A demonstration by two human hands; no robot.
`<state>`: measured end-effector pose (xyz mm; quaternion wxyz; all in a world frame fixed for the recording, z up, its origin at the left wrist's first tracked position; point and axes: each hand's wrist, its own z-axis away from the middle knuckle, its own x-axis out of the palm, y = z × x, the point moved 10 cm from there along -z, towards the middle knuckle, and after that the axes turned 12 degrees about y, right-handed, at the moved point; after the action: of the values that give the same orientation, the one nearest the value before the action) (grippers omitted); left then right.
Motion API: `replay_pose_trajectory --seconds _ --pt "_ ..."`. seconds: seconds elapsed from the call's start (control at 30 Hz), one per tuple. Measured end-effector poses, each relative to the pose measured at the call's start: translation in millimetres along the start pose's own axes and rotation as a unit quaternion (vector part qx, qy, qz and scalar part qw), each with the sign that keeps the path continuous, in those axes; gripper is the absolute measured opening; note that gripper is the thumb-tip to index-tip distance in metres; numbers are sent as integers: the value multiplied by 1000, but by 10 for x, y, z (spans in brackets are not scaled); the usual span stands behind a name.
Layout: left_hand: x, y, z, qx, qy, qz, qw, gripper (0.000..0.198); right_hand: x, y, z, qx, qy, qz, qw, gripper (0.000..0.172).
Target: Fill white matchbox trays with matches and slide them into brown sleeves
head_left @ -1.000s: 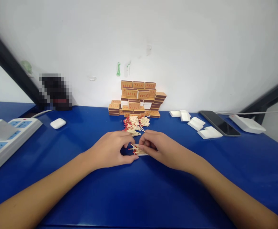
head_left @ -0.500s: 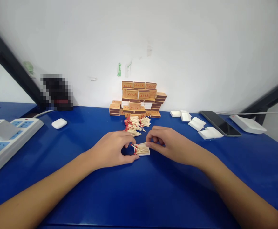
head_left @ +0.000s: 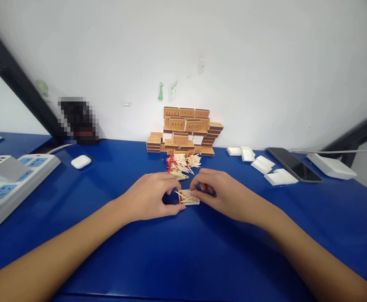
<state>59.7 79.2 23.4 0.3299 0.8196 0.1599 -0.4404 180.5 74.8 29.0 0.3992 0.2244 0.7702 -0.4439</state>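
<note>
Near the middle of the blue table, a small white matchbox tray [head_left: 196, 204] holds several red-tipped matches [head_left: 186, 198], one of them poking out over its left corner. My left hand [head_left: 152, 195] grips the tray's left end, thumb along the near side and fingers at the far side. Above the right part of the tray, my right hand [head_left: 216, 191] is closed in a pinch, its fingertips at the matches. What lies between those fingertips is hidden. Just beyond my hands is a loose pile of matches [head_left: 180, 164].
Stacked matchboxes [head_left: 180, 138] stand against the white wall. Several white trays [head_left: 263, 164] lie to the right, beside a black phone [head_left: 293, 164] and a white device [head_left: 331, 165]. On the left are a white earbud case [head_left: 81, 162] and a power strip [head_left: 49, 165].
My right fingertips have shifted slightly left and down, further over the tray. My left hand keeps its grip on it. The whole view has shifted a little.
</note>
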Motion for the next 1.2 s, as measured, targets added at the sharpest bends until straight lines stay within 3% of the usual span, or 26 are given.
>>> replay_pose_trajectory --seconds 0.43,0.7,0.93,1.2 --pt "1 18 -2 12 10 -11 1000 25 183 -147 -49 -10 24 -60 998 12" --pt "16 15 0 18 12 -15 1000 25 188 -110 -53 8 42 -63 997 13" --pt "14 11 -8 11 7 -5 1000 23 232 -106 -64 25 22 -54 998 14" --pt "20 -5 -9 14 9 -13 1000 29 81 -119 -67 -13 49 -54 997 11"
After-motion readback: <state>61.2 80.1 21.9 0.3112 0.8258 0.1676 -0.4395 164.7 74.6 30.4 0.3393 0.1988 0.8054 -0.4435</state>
